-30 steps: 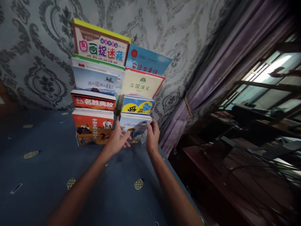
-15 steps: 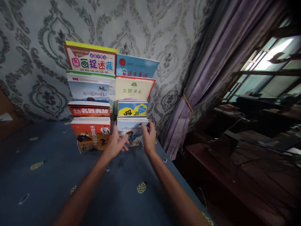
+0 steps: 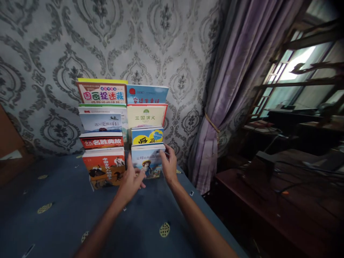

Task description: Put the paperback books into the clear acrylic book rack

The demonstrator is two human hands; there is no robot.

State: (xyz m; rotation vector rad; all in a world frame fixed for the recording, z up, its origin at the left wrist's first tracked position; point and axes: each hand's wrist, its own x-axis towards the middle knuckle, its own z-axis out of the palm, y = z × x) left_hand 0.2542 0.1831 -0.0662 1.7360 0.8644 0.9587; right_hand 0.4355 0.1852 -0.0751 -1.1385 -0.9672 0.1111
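Books stand in two stepped columns against the wall. In front on the right is a light-blue book [image 3: 146, 163] with a girl in a yellow hat on its cover. My left hand [image 3: 131, 181] is at its left edge, fingers along the side and thumb in front of the cover. At the right edge, my right hand [image 3: 169, 163] has its thumb on the cover and fingers round the side. Directly behind are a blue-and-yellow book [image 3: 147, 136], a cream book [image 3: 145, 116] and a blue book [image 3: 147, 95]. An orange book [image 3: 104, 168] fronts the left column.
A red book [image 3: 102, 142], a grey-blue book [image 3: 102, 122] and a brown picture book [image 3: 102, 94] rise behind the orange one. The blue patterned cloth [image 3: 64, 222] covers the surface. A tied purple curtain [image 3: 206, 157] and a dark red table [image 3: 242, 190] with cables are at right.
My view has tilted upward, so the books sit lower in the picture and more wall shows. Both hands stay at the sides of the light-blue book.
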